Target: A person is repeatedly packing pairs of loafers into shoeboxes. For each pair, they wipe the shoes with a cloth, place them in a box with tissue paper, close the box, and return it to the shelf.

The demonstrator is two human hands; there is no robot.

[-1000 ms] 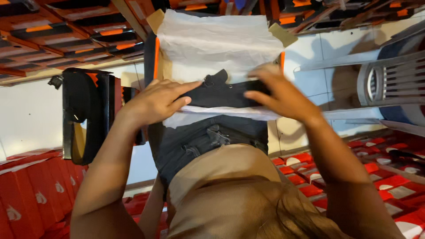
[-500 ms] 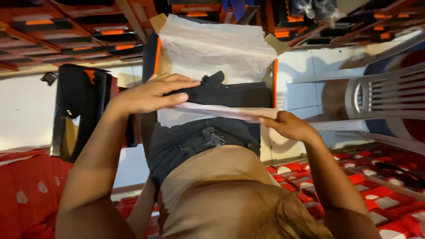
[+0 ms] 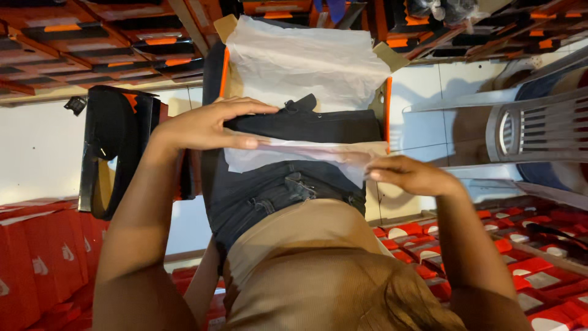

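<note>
Looking down from the head camera, an open shoe box [image 3: 215, 67], black outside with orange edges, sits on the person's lap, lined with white tissue paper [image 3: 306, 58]. A black shoe [image 3: 318, 125] lies across the box. The left hand [image 3: 205, 125] rests flat on the shoe, fingers [image 3: 248, 109] stretched out, gripping nothing. The right hand [image 3: 413, 175] pinches the lower fold of tissue at the box's near corner. Stacked red boxes [image 3: 37, 263] with white marks fill the lower left, more red boxes [image 3: 539, 263] the lower right, and a black box lid [image 3: 113, 147] stands beside the lap. Half a second ago the right hand was a little nearer the box's middle; a second ago it lay on the shoe.
</note>
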